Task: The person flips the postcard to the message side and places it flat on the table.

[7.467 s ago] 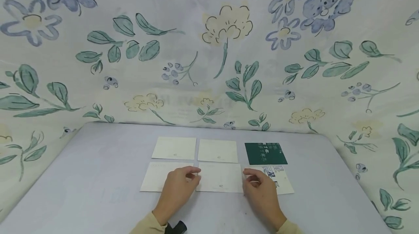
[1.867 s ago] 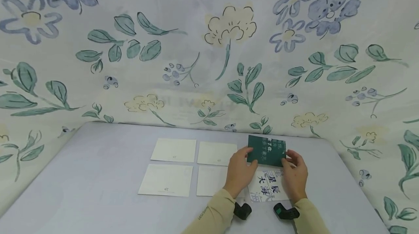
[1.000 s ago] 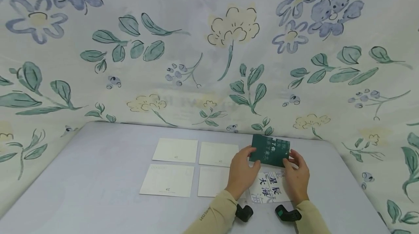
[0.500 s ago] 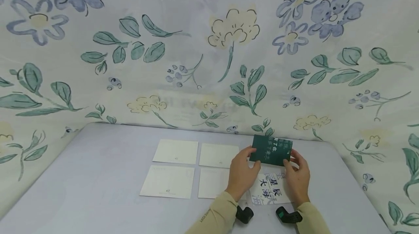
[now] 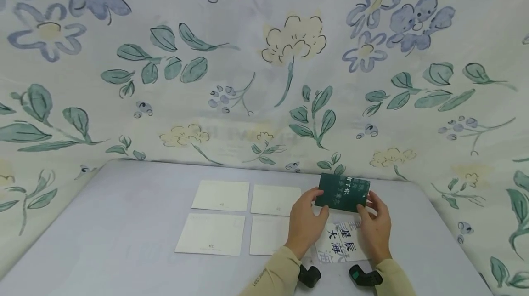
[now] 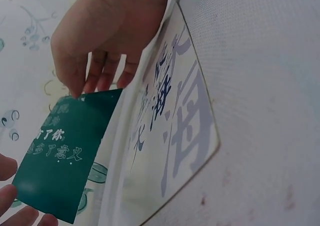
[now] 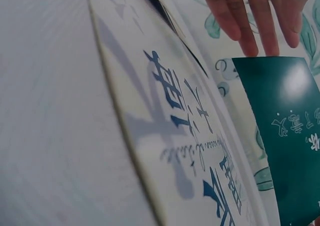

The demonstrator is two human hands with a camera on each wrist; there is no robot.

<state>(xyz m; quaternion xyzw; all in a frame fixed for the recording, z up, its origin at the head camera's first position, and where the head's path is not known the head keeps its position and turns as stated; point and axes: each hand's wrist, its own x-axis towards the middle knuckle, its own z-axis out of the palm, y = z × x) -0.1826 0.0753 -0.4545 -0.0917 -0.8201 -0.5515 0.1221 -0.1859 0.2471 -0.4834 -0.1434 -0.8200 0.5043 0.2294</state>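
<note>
The left hand [image 5: 305, 220] and the right hand [image 5: 375, 222] hold a dark green postcard [image 5: 343, 192] by its left and right edges in the head view. White lettering runs over its face, and it is tilted up towards the camera. In the left wrist view the right hand [image 6: 107, 40] is at the top, its fingertips on the green postcard [image 6: 65, 151]. The right wrist view shows the left hand [image 7: 260, 15] with fingertips at the card's upper edge. Below it lies a white postcard [image 5: 338, 241] with dark blue and pale lettering, its right side partly behind the right hand.
To the left, several cream-coloured postcards [image 5: 210, 235] lie in two rows on the pale table [image 5: 124, 222]. The left forearm overlaps the nearer right one [image 5: 267, 236]. A black wrist camera [image 5: 310, 276] shows by each wrist. A flower-patterned cloth [image 5: 248, 66] rises behind.
Since the earliest frame, both hands have moved from a cream postcard in the middle to the green one and raised it from the table. Over the last second they barely move.
</note>
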